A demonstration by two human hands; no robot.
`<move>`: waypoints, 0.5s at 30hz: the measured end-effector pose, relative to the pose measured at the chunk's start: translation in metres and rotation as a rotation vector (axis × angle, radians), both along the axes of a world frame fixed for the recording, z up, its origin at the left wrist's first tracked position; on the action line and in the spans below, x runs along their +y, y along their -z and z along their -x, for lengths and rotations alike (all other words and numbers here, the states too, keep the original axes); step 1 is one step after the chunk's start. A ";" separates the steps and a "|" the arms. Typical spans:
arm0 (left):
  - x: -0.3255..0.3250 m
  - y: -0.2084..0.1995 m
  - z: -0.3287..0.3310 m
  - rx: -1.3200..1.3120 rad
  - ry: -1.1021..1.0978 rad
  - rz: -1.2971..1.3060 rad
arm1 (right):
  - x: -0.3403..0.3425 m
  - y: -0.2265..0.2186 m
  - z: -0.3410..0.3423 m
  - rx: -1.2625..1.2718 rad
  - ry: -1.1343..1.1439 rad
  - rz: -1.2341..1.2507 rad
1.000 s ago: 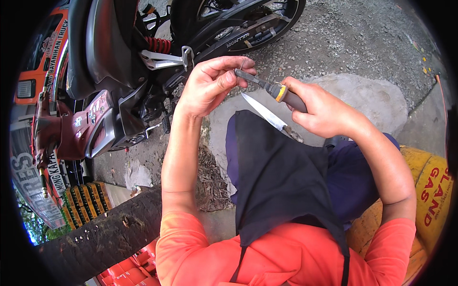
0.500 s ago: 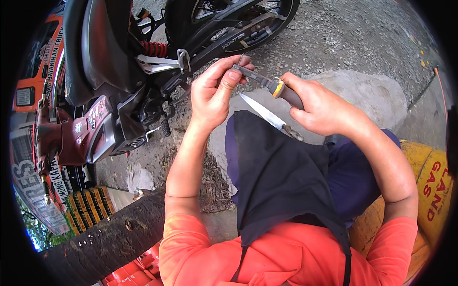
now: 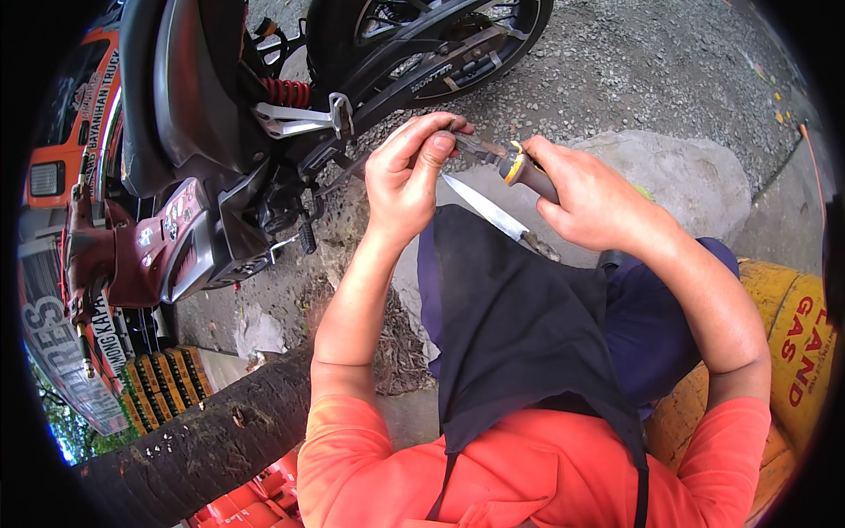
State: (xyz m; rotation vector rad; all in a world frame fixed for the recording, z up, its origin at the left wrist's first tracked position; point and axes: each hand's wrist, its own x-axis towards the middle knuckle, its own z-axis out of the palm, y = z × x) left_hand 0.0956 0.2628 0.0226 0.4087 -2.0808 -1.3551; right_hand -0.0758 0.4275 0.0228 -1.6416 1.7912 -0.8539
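Note:
My right hand (image 3: 591, 195) is closed round the dark handle of a hand tool (image 3: 535, 179) with a yellow collar and a worn metal shaft. The shaft points left, and the thumb and fingers of my left hand (image 3: 407, 176) pinch its far end, hiding the tip. What kind of tool it is, I cannot tell. Just below it a knife (image 3: 482, 206) with a bright pointed blade and dark handle lies beside the black apron (image 3: 528, 326) over my lap. Neither hand touches the knife.
A motorcycle (image 3: 202, 150) stands at the left, its rear wheel (image 3: 466, 53) at the far side. A flat pale rock (image 3: 678, 176) lies ahead, with gravel beyond. Close on my right is a yellow gas cylinder (image 3: 792, 326). A dark log (image 3: 202, 414) lies at the lower left.
My left hand has shifted slightly right and down along the tool, its fingers now covering the end that showed before. The right hand and the knife stay nearly in place.

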 end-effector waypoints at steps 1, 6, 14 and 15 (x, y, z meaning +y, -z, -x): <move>0.000 0.000 0.000 -0.012 0.008 -0.084 | 0.001 0.003 0.001 0.007 0.000 0.013; -0.007 -0.011 -0.002 -0.089 0.086 -0.187 | 0.001 0.015 0.015 -0.015 -0.074 0.039; 0.000 -0.013 -0.006 -0.117 -0.039 0.346 | 0.001 0.009 0.020 0.001 -0.137 0.012; 0.003 -0.011 -0.007 -0.088 -0.059 0.198 | 0.002 0.007 0.021 -0.013 -0.135 -0.009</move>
